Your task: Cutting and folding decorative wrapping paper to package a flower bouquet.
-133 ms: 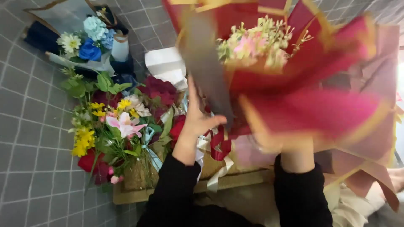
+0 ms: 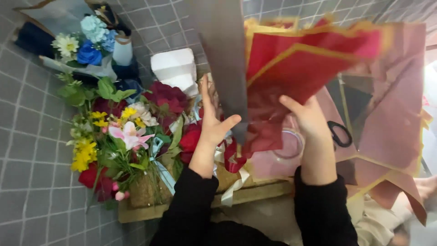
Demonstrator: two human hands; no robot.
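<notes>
Left hand [image 2: 213,122]: grips the grey sheet [image 2: 223,59], steadying it.
Right hand [image 2: 309,120]: holds red wrapping paper [image 2: 296,68], centre frame.
Lower left: mixed bouquet [image 2: 123,141].

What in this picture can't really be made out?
- Head view: the red gold-edged wrapping paper is motion-blurred and hides whatever it wraps.
- The scissors show only dimly through a sheet.
- The left hand covers the flowers behind it; the right hand has its fingertips buried in paper.
- The blue bouquet is cut off by the top edge.
</notes>
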